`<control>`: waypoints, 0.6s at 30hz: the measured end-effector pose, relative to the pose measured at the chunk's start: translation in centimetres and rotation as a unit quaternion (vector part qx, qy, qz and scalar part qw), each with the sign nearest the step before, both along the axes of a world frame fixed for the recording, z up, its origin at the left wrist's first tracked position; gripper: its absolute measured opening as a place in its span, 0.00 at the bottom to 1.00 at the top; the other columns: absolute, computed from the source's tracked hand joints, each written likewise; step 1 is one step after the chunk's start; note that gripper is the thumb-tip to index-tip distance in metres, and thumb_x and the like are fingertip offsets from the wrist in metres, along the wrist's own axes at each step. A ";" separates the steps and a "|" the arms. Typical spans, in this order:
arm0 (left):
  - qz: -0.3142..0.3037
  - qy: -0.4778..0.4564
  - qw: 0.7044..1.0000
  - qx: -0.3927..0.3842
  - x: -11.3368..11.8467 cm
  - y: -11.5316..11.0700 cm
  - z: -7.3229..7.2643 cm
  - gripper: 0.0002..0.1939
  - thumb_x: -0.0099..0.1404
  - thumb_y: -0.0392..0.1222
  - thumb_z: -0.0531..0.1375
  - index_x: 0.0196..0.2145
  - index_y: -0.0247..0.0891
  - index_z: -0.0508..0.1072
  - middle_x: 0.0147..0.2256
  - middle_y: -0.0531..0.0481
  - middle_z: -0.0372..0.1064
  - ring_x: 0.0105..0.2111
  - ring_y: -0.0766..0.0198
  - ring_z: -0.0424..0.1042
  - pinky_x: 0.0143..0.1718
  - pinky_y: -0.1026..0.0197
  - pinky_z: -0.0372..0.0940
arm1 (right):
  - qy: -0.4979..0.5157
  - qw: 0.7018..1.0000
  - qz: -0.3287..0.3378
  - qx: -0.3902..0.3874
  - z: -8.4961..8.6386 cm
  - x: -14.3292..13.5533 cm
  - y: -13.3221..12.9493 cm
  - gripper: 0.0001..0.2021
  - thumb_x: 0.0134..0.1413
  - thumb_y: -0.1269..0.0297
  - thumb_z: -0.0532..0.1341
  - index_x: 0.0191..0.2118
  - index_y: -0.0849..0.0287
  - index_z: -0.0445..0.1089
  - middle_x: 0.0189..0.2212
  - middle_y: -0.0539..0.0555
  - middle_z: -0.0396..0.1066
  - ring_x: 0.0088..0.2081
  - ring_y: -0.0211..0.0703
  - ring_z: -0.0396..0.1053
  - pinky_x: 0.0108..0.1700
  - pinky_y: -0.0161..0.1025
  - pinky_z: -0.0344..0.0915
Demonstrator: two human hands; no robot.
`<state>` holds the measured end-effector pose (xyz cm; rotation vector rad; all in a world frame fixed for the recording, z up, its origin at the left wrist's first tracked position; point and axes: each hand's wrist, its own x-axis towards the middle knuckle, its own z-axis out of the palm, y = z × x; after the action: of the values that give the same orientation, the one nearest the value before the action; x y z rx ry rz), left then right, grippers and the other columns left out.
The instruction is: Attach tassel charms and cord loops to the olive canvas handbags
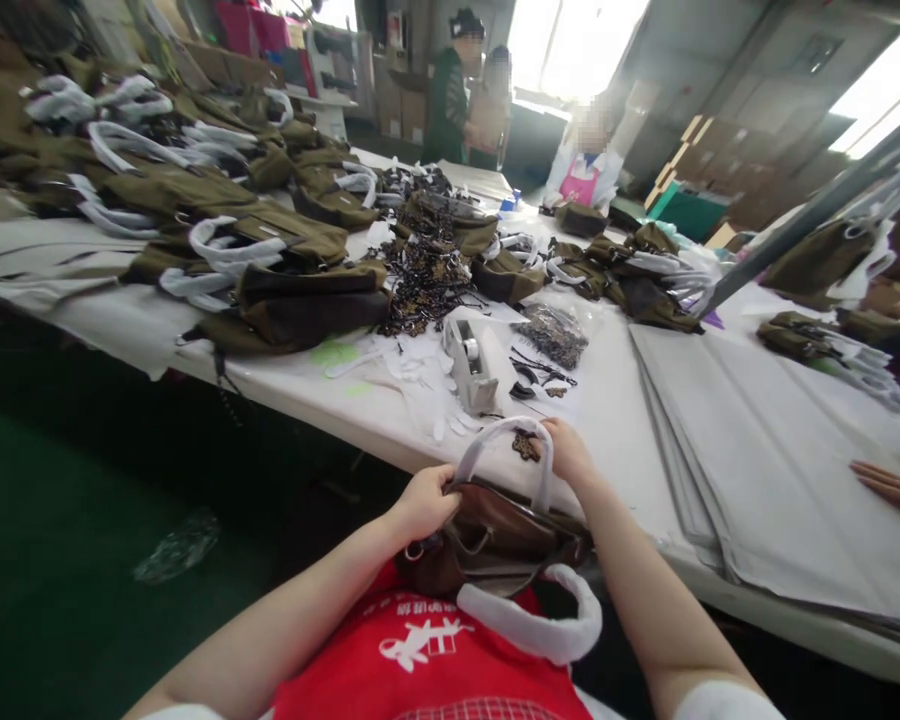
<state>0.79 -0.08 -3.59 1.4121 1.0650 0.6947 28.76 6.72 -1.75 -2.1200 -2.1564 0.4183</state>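
An open brown handbag [487, 545] rests against my red apron at the table's edge, its mouth facing up. It has two handles wrapped in white: the far handle [504, 425] stands upright, and the near handle [570, 625] hangs down over the apron. My left hand [429, 502] is closed on the bag's rim beside the foot of the far handle. At the other side of that handle, my right hand [566, 452] is closed on a small brown-and-black patterned tag [526, 446]. Its fingertips are partly hidden by the handle.
Beyond the bag stand a white tape dispenser [474, 365] and a plastic bag of patterned tags [555, 335]. A heap of corded tags [427, 265] and many olive bags [270, 235] cover the table. Grey sheets [780, 450] lie right, near another person's hand [892, 490]. A slanted pole [802, 220] rises there.
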 end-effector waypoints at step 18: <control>0.022 0.016 1.000 0.009 -0.1 -0.2 -1.1 0.15 0.54 0.39 0.59 0.39 0.35 0.80 0.33 0.49 0.79 0.35 0.55 0.76 0.36 0.60 0.69 | 0.048 0.973 -0.010 0.224 6.7 -0.6 -0.6 0.14 0.56 0.55 0.55 0.40 0.57 0.72 0.39 0.59 0.75 0.38 0.51 0.72 0.44 0.46 0.67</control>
<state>0.71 -0.32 -4.64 1.4233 1.1215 0.7175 28.16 6.09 4.92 -1.8284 -1.9459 0.0223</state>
